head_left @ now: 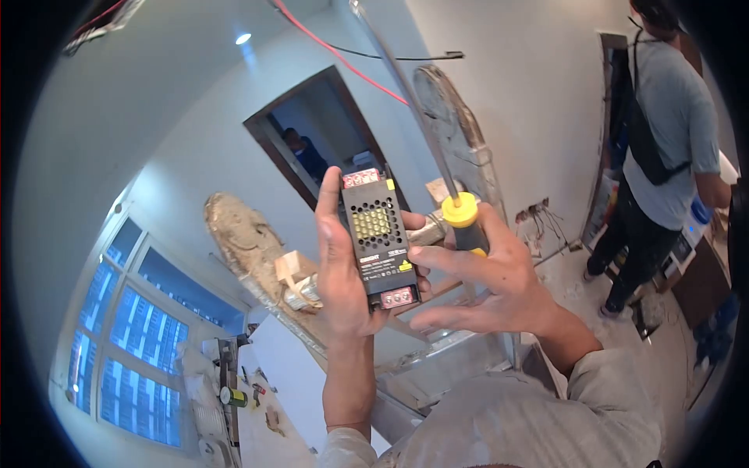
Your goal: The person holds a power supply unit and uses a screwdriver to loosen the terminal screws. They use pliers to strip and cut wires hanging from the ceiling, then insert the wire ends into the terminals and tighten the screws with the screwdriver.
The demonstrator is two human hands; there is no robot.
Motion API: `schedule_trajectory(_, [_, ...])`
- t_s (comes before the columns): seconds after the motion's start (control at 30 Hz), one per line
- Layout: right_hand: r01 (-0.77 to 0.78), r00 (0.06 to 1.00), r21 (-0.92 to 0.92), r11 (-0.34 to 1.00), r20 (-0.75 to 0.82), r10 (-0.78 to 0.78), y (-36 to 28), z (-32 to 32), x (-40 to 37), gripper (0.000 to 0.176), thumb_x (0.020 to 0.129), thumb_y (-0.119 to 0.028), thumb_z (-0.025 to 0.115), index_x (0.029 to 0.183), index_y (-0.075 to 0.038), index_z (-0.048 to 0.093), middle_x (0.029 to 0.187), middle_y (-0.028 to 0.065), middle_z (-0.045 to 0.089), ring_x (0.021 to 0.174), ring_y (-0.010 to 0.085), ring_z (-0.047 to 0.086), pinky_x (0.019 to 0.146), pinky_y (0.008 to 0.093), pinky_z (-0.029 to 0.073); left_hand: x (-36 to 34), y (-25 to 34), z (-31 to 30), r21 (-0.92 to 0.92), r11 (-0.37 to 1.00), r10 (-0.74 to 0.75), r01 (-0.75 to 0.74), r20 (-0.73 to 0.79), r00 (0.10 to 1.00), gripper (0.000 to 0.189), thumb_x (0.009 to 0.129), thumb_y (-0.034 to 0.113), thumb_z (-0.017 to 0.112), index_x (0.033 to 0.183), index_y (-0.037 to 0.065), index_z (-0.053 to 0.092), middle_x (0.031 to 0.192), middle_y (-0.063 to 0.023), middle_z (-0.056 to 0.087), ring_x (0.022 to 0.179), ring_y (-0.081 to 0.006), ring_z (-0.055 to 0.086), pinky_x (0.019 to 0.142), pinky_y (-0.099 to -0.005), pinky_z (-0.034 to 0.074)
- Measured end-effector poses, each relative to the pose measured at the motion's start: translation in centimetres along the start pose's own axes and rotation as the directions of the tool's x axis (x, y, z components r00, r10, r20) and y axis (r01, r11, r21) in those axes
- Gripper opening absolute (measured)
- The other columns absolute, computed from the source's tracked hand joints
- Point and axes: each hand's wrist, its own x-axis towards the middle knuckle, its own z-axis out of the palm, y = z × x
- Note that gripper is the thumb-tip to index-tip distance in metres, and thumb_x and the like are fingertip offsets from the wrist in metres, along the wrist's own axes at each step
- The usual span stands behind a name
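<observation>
A black power supply box (380, 242) with a perforated grille and red terminal blocks at both ends lies upright in my left hand (339, 269), thumb along its left edge and fingertips showing on its right. My right hand (499, 277) is wrapped round the yellow and dark handle of a long screwdriver (462, 214), whose metal shaft points up and away. The index finger of that hand reaches to the box's right edge, and another finger is stretched out below it.
A red wire (339, 53) and a black cable (390, 57) hang overhead. A person in a grey shirt (675, 109) stands at right; another person (306, 152) is beyond the doorway. Below left, a white board (285, 382) lies near small tools. Wires protrude from the wall.
</observation>
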Motion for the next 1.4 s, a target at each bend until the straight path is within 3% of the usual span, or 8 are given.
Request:
schedule_trajectory(0.23, [-0.072,0.997,0.116,0.991,-0.007,0.073,1.0,2.8,0.8,0.046,0.067,-0.02,0.088,0.11,-0.01,0.073,0.096,0.0116,0.063,0.085,0.0264,0.06,0.07,0.0373,0.051,-1.0,0.3,-1.7,0.066,0.996,0.062,-0.061,-0.014,0.998,0.063,0.11,0.049,0.028,0.162,0.025,0.003,0.121,-0.03,0.06,0.089,-0.0343,0.074,0.062,-0.0402,0.067])
schedule_trajectory(0.43, [-0.15,0.988,0.174,0.973,-0.001,0.152,1.8,2.3,1.8,0.04,0.069,-0.018,0.084,0.106,-0.01,0.072,0.082,0.0039,0.059,0.079,0.0238,0.055,0.067,0.0362,0.048,-0.9,0.6,-1.5,-0.065,0.997,0.044,-0.034,0.162,0.986,0.099,0.098,0.018,0.062,0.162,0.03,-0.012,0.139,-0.0292,0.05,0.11,-0.0395,0.068,0.086,-0.0496,0.064])
schedule_trajectory(0.5, [-0.123,0.992,0.163,0.979,0.002,0.124,2.1,2.2,2.1,0.039,0.069,-0.018,0.084,0.106,-0.011,0.072,0.084,0.0056,0.058,0.08,0.0243,0.056,0.068,0.0361,0.048,-1.0,0.6,-1.8,0.056,0.998,0.0,-0.009,0.163,0.987,0.12,0.083,0.0,0.067,0.162,0.032,-0.017,0.144,-0.0289,0.044,0.115,-0.0397,0.066,0.091,-0.0506,0.062])
schedule_trajectory(0.83, [0.002,0.993,0.002,1.0,0.117,-0.002,2.4,-3.0,2.4,0.081,0.074,-0.01,0.074,0.149,0.001,0.047,0.119,0.0235,0.064,0.088,0.0231,0.062,0.087,0.036,0.051,-0.7,1.9,-3.7,0.092,0.987,0.126,-0.13,0.05,0.991,0.117,0.081,-0.011,0.062,0.162,0.039,-0.006,0.149,-0.0328,0.039,0.116,-0.0406,0.065,0.091,-0.0586,0.062])
schedule_trajectory(0.93, [-0.189,0.968,0.079,0.979,0.185,0.172,0.1,-7.1,2.0,0.076,0.074,-0.01,0.073,0.144,0.007,0.047,0.117,0.0244,0.066,0.093,0.0195,0.065,0.087,0.0297,0.05,-0.2,2.7,-4.7,0.124,0.964,0.234,-0.235,0.023,0.972,0.117,0.082,-0.012,0.062,0.162,0.039,-0.006,0.149,-0.0326,0.038,0.119,-0.0401,0.064,0.095,-0.0593,0.06])
schedule_trajectory(1.0, [-0.264,0.963,0.208,0.942,0.001,0.27,0.0,-8.4,1.0,0.062,0.073,-0.013,0.074,0.13,0.006,0.059,0.113,0.0254,0.069,0.089,0.017,0.068,0.079,0.0272,0.051,0.0,3.2,-5.3,0.124,0.954,0.271,-0.272,0.025,0.962,0.118,0.082,-0.013,0.061,0.162,0.039,-0.007,0.15,-0.0323,0.037,0.119,-0.0398,0.063,0.097,-0.0597,0.059])
schedule_trajectory(1.1, [0.013,1.0,0.046,0.999,0.024,-0.014,-0.2,-10.6,2.7,0.038,0.073,-0.021,0.079,0.103,0.0,0.073,0.101,0.024,0.072,0.072,0.0191,0.07,0.065,0.0277,0.053,0.1,3.2,-6.0,0.155,0.946,0.288,-0.283,-0.007,0.958,0.119,0.082,-0.014,0.061,0.162,0.039,-0.008,0.149,-0.0321,0.038,0.118,-0.0391,0.064,0.095,-0.0586,0.061])
schedule_trajectory(1.4, [0.178,0.957,0.041,0.983,0.224,-0.183,-1.2,-10.3,3.4,0.04,0.067,-0.007,0.074,0.105,0.004,0.072,0.092,0.0245,0.073,0.079,0.0268,0.076,0.069,0.0308,0.06,0.0,3.2,-6.3,0.203,0.938,0.284,-0.281,0.016,0.959,0.12,0.08,-0.012,0.063,0.163,0.037,-0.009,0.146,-0.0313,0.042,0.114,-0.0373,0.067,0.089,-0.0546,0.064])
